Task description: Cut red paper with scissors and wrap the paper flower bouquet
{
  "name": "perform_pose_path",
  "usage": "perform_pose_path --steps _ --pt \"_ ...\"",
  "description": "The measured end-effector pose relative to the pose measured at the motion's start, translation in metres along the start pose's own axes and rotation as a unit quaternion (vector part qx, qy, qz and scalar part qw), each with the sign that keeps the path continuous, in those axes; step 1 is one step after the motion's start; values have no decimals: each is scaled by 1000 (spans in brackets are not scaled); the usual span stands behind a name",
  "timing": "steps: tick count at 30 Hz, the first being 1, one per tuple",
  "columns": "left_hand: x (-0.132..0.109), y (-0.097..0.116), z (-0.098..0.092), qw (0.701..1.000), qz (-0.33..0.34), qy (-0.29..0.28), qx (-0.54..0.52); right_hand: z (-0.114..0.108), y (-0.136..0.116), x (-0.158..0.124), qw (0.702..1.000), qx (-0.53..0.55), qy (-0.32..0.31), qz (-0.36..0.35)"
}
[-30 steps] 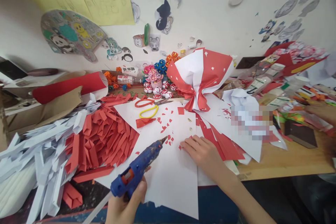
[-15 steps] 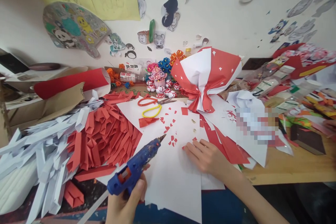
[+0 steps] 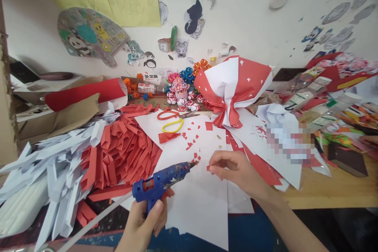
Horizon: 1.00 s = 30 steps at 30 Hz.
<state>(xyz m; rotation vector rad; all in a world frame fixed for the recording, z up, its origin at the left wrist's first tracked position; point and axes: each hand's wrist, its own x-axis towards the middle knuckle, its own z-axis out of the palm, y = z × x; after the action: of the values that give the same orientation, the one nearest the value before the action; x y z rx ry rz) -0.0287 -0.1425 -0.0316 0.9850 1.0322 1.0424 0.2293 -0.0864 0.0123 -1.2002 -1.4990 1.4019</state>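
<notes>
My left hand (image 3: pixel 149 220) is wrapped round the handle of a blue glue gun (image 3: pixel 162 183), whose nozzle points right and up over a white sheet (image 3: pixel 197 212). A clear glue stick trails from the gun's rear. My right hand (image 3: pixel 233 167) is raised a little over the sheet, thumb and forefinger pinching a small red paper piece (image 3: pixel 208 168). More red scraps (image 3: pixel 189 138) lie scattered on the paper between the hands and the scissors (image 3: pixel 173 126), which have red and yellow handles. A red and white wrapped paper bouquet (image 3: pixel 233 86) stands behind.
Folded red strips (image 3: pixel 121 149) and white strips (image 3: pixel 56 173) are heaped at the left. Paper flowers (image 3: pixel 180 86) stand by the wall. Plastic bottles (image 3: pixel 307 94) and a dark box (image 3: pixel 347 159) are at the right. Another person's hand (image 3: pixel 369 139) shows at the right edge.
My right hand has lifted off the paper and now pinches a red piece. The glue gun has moved right and up, its nozzle closer to my right hand. The view has shifted slightly.
</notes>
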Motion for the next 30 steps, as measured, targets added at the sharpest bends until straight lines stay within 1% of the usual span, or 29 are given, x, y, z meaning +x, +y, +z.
perform_pose_path --steps 4,8,14,16,24,27,30 --pt "-3 2 0 1000 7 -25 -15 1 0 2 999 -10 -18 -37" --pt "-6 6 1 999 3 -40 -8 1 -1 4 997 -34 -42 -52" --pt "-7 7 1 999 -7 -48 -1 -1 -3 8 985 -85 -48 -142" --pt "-8 6 0 998 -9 -54 -6 -2 -4 9 979 -113 -49 -161" --pt "-9 4 -2 998 -8 -56 -9 -2 -10 8 971 -153 -53 -176" --pt "-9 5 -1 998 -10 -58 -7 -2 -9 8 965 -160 -46 -200" --pt "-10 6 0 999 -12 -49 2 -2 -10 8 959 -168 -37 -227"
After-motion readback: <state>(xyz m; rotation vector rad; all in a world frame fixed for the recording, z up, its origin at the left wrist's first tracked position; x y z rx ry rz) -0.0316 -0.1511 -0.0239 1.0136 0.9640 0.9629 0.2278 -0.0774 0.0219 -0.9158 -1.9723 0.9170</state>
